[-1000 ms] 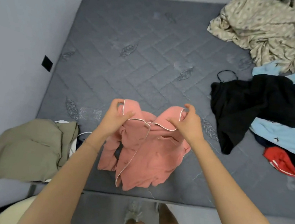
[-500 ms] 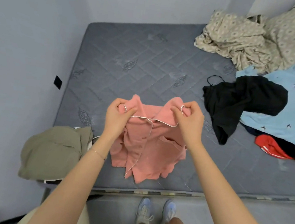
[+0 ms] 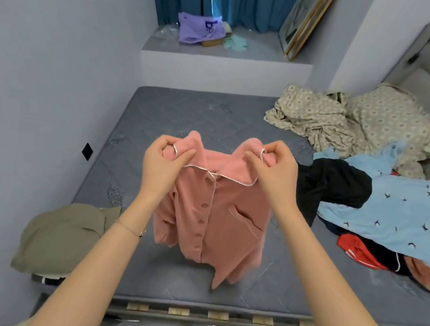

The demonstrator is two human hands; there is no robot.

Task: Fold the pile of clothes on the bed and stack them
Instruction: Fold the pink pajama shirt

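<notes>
Pink shirt (image 3: 218,217) is held up over the bed (image 3: 159,118), pinched at each shoulder by left hand (image 3: 163,167) and right hand (image 3: 274,175).

Grey quilted bed (image 3: 187,116) against pale grey walls (image 3: 45,60). Beyond the bed, a raised ledge (image 3: 259,54) backed by teal curtains (image 3: 255,2); a gilt frame (image 3: 307,19) leans there.

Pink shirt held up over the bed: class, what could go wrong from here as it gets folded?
1. The left hand and right hand pinch the pink shirt only at its shoulders; a slip could drop it crumpled.
2. Its hem hangs near the mattress front edge, so it might slide off.
3. The black garment lies close by and could tangle a sleeve.
</notes>
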